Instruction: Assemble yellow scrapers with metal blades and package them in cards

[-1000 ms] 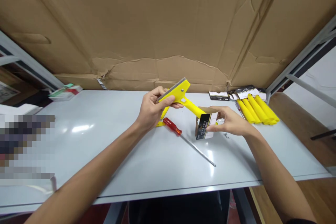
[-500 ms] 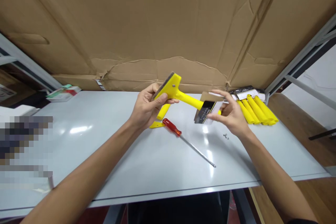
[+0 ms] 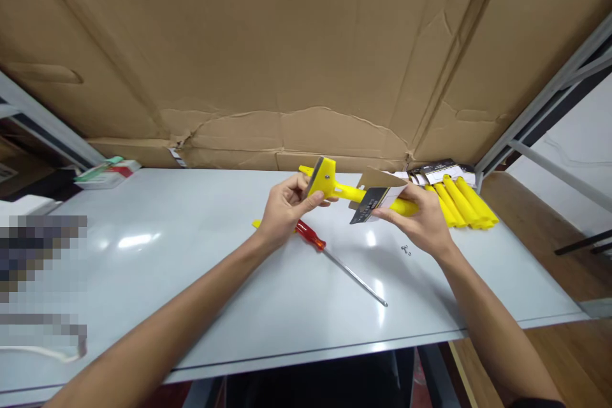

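My left hand (image 3: 291,207) is closed on the wide head of a yellow scraper (image 3: 350,192), with a grey edge along the head and a screw in it. A folded black-and-white card sleeve (image 3: 375,203) sits around the scraper's handle. Closed on that sleeve and the handle is my right hand (image 3: 423,217). Below my left hand lies a screwdriver (image 3: 310,234) with a red handle and a long metal shaft. Another yellow piece, partly hidden behind my left hand, shows on the table.
At the right back lie several yellow handles (image 3: 466,201) with black-and-white cards (image 3: 447,172). A few small screws (image 3: 406,250) rest on the table (image 3: 215,319). Cardboard (image 3: 287,51) stands along the back. A small box (image 3: 108,173) lies at the left back.
The scraper's head has come down and right, nearer the card sleeve. The sleeve has slid along the handle toward the head, and more of the handle's end shows beyond it.
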Demonstrator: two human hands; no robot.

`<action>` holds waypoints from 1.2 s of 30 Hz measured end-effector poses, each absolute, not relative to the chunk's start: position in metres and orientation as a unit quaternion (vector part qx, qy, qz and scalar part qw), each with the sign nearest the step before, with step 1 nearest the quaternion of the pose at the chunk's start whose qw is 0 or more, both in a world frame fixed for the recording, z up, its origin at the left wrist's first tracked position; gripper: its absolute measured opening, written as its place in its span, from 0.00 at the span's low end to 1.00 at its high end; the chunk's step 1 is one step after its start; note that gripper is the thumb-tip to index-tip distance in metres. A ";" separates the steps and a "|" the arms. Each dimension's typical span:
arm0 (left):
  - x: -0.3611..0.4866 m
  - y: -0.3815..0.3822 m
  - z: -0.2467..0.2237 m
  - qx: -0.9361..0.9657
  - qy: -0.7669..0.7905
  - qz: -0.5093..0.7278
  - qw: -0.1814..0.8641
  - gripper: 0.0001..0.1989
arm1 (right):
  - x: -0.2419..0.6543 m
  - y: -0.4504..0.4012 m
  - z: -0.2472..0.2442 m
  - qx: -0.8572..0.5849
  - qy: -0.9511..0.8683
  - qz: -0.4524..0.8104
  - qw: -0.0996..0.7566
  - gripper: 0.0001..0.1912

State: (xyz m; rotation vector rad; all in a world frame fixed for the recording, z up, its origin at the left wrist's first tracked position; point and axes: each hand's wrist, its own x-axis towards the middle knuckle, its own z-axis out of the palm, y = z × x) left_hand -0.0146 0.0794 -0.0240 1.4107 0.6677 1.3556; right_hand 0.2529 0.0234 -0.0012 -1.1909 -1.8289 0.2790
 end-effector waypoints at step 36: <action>0.009 0.044 -0.038 0.665 0.238 0.505 0.496 0.27 | 0.207 -0.004 -0.003 -0.477 -0.682 0.259 0.490 0.29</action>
